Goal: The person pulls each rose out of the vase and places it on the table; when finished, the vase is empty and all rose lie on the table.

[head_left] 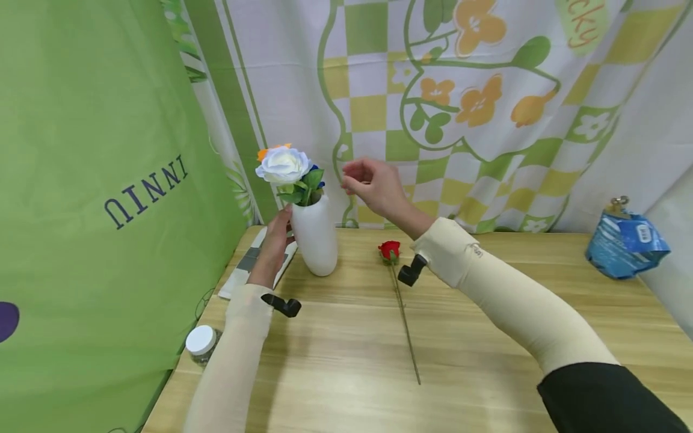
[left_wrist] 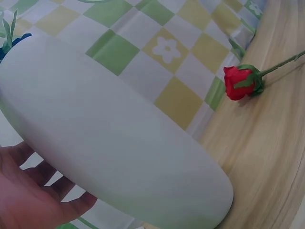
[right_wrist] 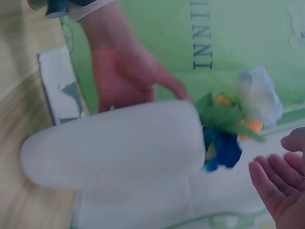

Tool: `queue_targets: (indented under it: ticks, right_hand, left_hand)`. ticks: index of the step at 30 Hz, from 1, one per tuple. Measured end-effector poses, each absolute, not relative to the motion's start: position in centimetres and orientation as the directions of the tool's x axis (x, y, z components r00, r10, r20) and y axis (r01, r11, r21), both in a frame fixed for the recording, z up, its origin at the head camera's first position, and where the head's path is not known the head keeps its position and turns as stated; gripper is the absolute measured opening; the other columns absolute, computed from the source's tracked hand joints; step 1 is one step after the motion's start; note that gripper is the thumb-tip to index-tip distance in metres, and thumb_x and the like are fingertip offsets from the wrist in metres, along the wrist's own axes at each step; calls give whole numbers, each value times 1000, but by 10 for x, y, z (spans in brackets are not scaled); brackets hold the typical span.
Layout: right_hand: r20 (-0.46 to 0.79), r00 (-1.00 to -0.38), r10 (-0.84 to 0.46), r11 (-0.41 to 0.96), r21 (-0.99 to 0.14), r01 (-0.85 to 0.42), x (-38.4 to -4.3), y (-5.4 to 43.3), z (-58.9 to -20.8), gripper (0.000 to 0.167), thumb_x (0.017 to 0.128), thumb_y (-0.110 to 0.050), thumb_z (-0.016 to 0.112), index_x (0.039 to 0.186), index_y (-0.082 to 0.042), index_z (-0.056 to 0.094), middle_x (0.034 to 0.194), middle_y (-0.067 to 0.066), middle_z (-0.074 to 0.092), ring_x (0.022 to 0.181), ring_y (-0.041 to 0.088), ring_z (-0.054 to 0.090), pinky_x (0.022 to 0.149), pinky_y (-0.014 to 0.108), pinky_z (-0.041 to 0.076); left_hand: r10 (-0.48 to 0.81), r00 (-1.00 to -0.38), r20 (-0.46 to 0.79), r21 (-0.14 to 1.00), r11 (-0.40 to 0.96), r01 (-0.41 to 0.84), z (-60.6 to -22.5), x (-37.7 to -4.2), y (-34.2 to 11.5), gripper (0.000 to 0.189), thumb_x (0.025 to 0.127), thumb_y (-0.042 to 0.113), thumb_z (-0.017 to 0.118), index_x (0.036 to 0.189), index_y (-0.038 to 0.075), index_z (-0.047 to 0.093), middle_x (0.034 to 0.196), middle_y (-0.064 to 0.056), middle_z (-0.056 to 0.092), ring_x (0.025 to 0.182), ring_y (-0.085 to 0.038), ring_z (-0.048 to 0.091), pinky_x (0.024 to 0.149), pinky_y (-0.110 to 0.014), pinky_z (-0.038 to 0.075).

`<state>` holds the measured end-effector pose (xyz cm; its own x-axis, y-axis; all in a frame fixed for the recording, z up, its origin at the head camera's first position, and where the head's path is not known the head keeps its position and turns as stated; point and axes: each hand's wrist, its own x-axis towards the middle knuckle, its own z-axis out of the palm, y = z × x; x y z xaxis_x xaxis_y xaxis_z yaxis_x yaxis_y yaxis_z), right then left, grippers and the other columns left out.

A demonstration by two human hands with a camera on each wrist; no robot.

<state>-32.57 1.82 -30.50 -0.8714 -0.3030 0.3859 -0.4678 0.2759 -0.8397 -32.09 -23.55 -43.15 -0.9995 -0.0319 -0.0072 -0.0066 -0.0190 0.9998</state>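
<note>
A white vase (head_left: 315, 237) stands on the table, holding a white rose (head_left: 284, 165), an orange flower (right_wrist: 222, 100), a blue flower (right_wrist: 226, 150) and green leaves. My left hand (head_left: 275, 245) rests against the vase's left side, its thumb near the rim; the vase partly hides the fingers in the right wrist view. To the right of the flowers, my right hand (head_left: 378, 185) is raised in the air, apart from the vase. Its fingers are loosely bent with nothing between them. A red rose (head_left: 390, 248) with a long thin stem lies on the table, right of the vase.
On the wooden table (head_left: 346, 349), a grey and white flat item (head_left: 243, 270) lies left of the vase. A jar with a white lid (head_left: 201, 340) stands at the left edge. A blue bag (head_left: 625, 243) sits at the far right. Patterned cloth (head_left: 368, 114) hangs behind.
</note>
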Motion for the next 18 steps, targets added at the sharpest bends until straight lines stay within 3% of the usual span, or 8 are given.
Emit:
queue_targets:
  ticks: [8,18]
  right_hand:
    - [408,-820,-400,370,-747,-552,-327,-19,-282,30,96,-11,66,125,-3,63,120,12,71,110,22,69,93,31,56]
    - [450,-812,-371,333,-752,-569,-322,-39,-278,37,94,-8,66,130,-1,60,124,14,69,112,25,68,93,27,56]
  left_hand:
    - [-5,-1000,-19,1000,-24,-19,-427,-323,-238,63,106,49,36,158,15,28,160,-15,31,145,-37,35,117,-57,30]
    - [-12,-1000,-24,1000,8,-24,-427,-323,-237,66,105,52,36,160,17,24,161,-13,30,145,-36,35,116,-55,33]
